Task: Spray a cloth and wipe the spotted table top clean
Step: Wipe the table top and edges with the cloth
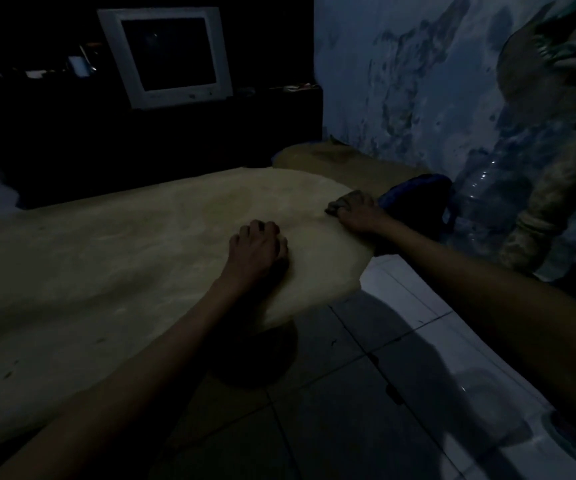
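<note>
We are wiping near the table's (106, 258) right edge. Our right hand (357, 213) has its fingers curled round the cloth (340, 202), pressed to the top close to the far right corner; in this dim light we take it for the cloth. Our left hand (257, 249) rests on the top just beside it, fingers loosely bent, holding nothing. We should keep that hand bracing, press flat, and draw overlapping strokes toward the dark spots (2, 379) at the near left edge.
</note>
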